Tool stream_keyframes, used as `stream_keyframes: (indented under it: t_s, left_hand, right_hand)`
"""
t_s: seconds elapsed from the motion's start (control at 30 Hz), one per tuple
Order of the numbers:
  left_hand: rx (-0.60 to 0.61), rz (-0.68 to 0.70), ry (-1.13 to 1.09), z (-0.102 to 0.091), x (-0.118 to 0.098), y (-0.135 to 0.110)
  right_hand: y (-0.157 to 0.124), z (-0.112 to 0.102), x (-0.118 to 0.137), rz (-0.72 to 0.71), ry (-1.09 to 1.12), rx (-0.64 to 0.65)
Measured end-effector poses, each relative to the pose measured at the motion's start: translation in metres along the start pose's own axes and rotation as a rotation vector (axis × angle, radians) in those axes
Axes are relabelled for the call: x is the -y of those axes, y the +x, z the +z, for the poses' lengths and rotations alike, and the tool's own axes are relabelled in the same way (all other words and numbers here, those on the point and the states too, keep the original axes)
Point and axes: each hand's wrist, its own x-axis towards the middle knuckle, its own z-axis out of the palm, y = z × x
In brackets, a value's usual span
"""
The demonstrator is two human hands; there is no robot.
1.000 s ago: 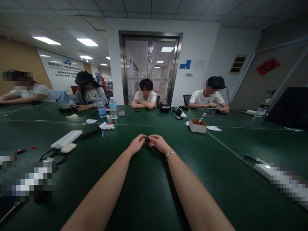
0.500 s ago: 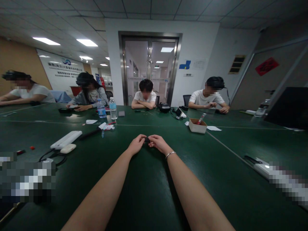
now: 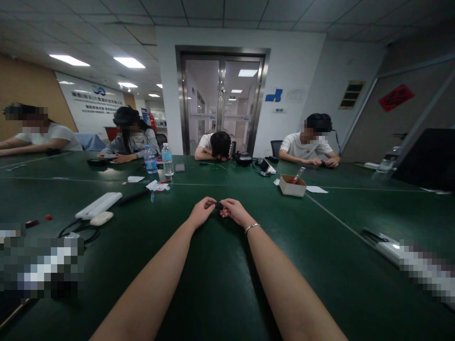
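Note:
Both my arms reach forward over the dark green table (image 3: 220, 284). My left hand (image 3: 201, 211) and my right hand (image 3: 232, 211) meet fingertip to fingertip at the table's middle. Between them they pinch a small black object (image 3: 218, 206), too small to name. Both hands have their fingers curled closed around it. A thin bracelet (image 3: 250, 228) circles my right wrist.
A white power strip (image 3: 98, 204) and a white oval device (image 3: 101, 218) with black cable lie at the left. Two water bottles (image 3: 158, 160) and paper scraps stand further back. A small cardboard box (image 3: 292, 185) sits right of centre. Several people sit along the far side. A dark laptop (image 3: 428, 158) stands at the right.
My hands stay together on the small black object. The person sitting opposite has lowered their head onto their arms.

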Motion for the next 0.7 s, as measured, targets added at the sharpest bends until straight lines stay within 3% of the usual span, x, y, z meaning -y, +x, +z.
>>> stream_keyframes:
  t_s: [0.23, 0.4, 0.57, 0.7]
  left_hand:
    - [-0.017, -0.077, -0.047, -0.001, -0.007, -0.001]
    - [-0.033, -0.065, -0.09, -0.001, -0.004, 0.002]
    - [-0.041, -0.078, -0.09, 0.0, 0.006, 0.005]
    - [-0.038, -0.065, -0.096, 0.0, 0.008, 0.006]
  right_hand:
    - [0.001, -0.003, -0.001, -0.1, 0.087, 0.025]
    - [0.002, -0.001, -0.001, -0.024, -0.031, 0.043]
    - [-0.001, 0.0, 0.001, -0.095, -0.019, 0.052]
    - [0.001, -0.001, -0.001, -0.011, -0.069, 0.082]
